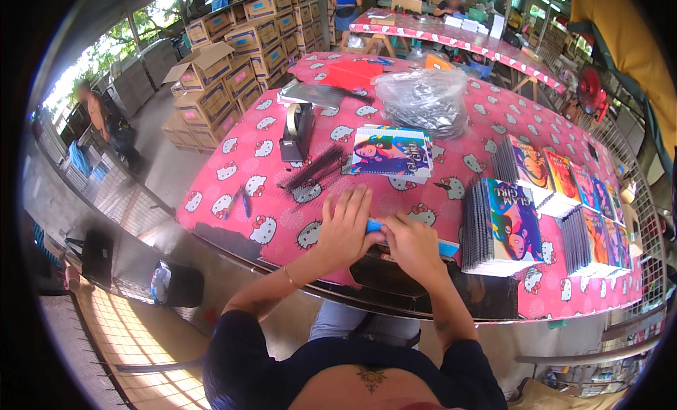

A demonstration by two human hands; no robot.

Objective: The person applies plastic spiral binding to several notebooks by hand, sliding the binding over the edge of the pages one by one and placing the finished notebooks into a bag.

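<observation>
Near the table's front edge, my left hand [345,228] lies with its fingers stretched forward and its thumb side against a blue-edged notebook [447,248]. My right hand [412,246] is closed over the notebook, which is seen almost edge-on and mostly hidden by both hands. Ahead of my left hand lies a pile of loose black binding coils [314,171]. Several notebooks with colourful illustrated covers [392,153] are stacked just beyond my hands. To the right of my right hand stands a stack of black coil-bound notebooks [502,226].
A black tape dispenser [297,133], a blue-handled cutting tool [245,204] and a clear plastic bag of black coils [423,103] rest on the pink patterned table [282,191]. More notebook stacks [592,233] line its right side. Cardboard boxes [204,110] are piled beyond; other people work farther off.
</observation>
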